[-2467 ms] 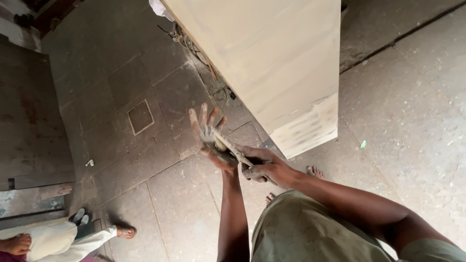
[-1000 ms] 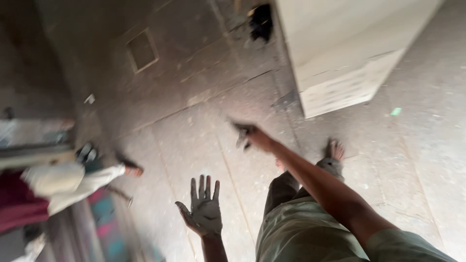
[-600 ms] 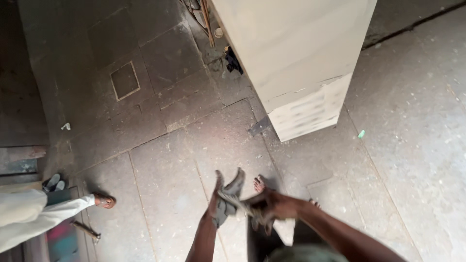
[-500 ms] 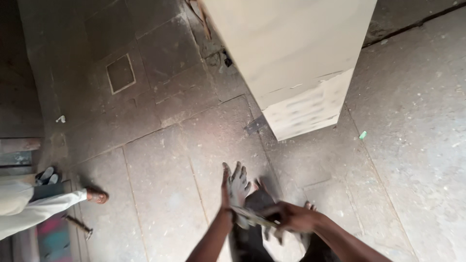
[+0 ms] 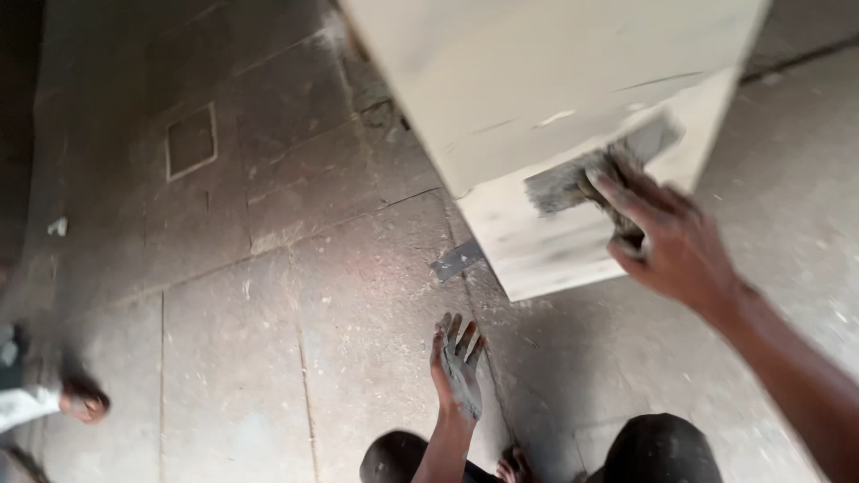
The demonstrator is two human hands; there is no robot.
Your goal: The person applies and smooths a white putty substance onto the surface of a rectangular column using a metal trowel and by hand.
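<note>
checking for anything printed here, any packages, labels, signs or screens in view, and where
None in view: no package, label, sign or screen.
Pale cream board cabinet: top centre, boxy, bare faces, no marking.
Grey filler smear: on the cabinet's lower edge, under the right hand.
Left hand: open, grey-smeared, over the stone floor.
Square inset: in the floor at upper left, plain.

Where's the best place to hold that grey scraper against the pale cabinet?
By its rear end, coming from the right, as the right hand grips it now. The scraper has its flat blade pressed on the cabinet, so only the back is free.
</note>
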